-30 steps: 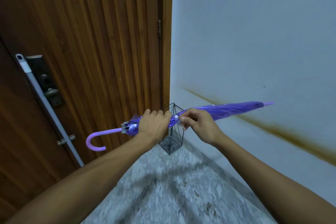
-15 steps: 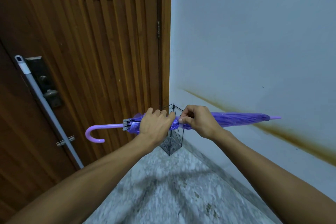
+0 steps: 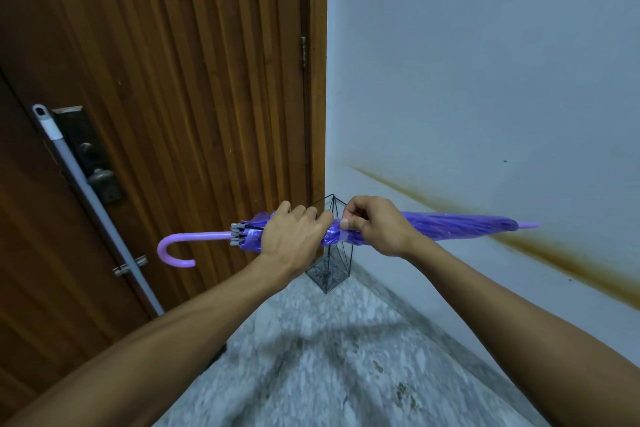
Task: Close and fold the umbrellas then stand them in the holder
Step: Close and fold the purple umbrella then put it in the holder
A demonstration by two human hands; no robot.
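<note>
A closed purple umbrella (image 3: 453, 226) lies level in front of me, its curved handle at the left and its tip at the right. My left hand (image 3: 294, 234) grips the bunched canopy near the rib ends. My right hand (image 3: 375, 225) pinches the canopy's strap close beside the left hand. Behind and below the hands stands a black wire umbrella holder (image 3: 329, 274) in the corner of the floor; its top is partly hidden by the hands and the umbrella.
A brown slatted wooden door (image 3: 173, 114) with a lock plate fills the left. A grey pole (image 3: 100, 208) leans against it. A pale wall (image 3: 485, 80) with a rusty streak is on the right. The floor (image 3: 329, 357) is speckled grey stone.
The umbrella has swung from tilted, tip up, to level. My right hand has closed in beside the left on the canopy strap.
</note>
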